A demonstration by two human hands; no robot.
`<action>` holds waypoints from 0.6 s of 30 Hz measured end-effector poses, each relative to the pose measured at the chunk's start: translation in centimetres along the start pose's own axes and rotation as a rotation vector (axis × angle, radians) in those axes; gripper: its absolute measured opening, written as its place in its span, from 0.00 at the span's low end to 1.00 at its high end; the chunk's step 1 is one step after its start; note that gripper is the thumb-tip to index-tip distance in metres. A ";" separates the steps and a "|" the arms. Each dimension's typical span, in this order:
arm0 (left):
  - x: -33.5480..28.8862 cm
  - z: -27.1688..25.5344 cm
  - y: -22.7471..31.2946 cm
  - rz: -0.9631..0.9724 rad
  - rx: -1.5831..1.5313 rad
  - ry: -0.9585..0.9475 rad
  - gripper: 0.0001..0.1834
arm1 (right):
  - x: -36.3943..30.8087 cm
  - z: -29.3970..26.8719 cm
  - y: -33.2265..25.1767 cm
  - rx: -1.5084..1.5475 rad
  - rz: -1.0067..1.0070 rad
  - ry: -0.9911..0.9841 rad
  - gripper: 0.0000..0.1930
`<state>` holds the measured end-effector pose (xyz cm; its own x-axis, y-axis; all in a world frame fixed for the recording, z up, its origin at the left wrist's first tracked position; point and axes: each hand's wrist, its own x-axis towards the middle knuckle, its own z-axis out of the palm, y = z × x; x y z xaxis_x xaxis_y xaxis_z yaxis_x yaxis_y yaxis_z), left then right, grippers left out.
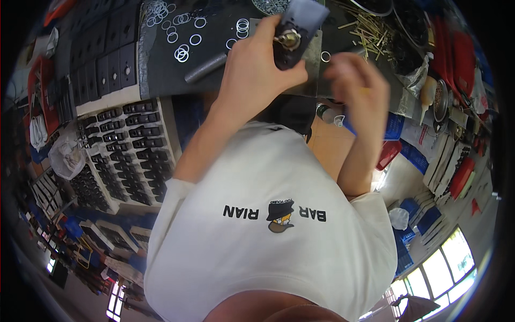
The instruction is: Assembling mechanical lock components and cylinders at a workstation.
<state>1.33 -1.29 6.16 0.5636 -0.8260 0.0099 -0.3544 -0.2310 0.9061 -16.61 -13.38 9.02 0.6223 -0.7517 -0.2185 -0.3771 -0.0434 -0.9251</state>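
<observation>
My left hand (252, 72) is closed around a dark rectangular lock plate (307, 19), held tilted above the bench. A round brass-coloured part (291, 39) sits in the middle of the plate. To the right, my right hand (360, 86) hovers near the bench edge, apart from the plate. Motion smears its fingers, so I cannot make out whether anything is in them. Several thin silvery rings (195, 39) lie on the dark bench top (161, 75), and one ring (325, 56) lies between my hands. Left of the plate rests a grey rod (206, 67).
Thin brass strips (375, 40) are heaped at the far right, beside dark bowls. A dish of small metal bits (268, 5) stands at the back. Dark plates (112, 53) stand in rows on the left, above a board of black lock parts (126, 139). Red bins (461, 51) are on the right.
</observation>
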 end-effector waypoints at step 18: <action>-1.8 5.7 -4.4 0.145 0.158 0.093 0.33 | 3.2 3.7 -1.2 0.677 -0.544 -0.235 0.22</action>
<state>-2.40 -1.67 -0.21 0.5621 -0.8070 0.1812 -0.5451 -0.1966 0.8150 -11.62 -13.27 8.24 0.7492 -0.5829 0.3146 0.4494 0.0985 -0.8879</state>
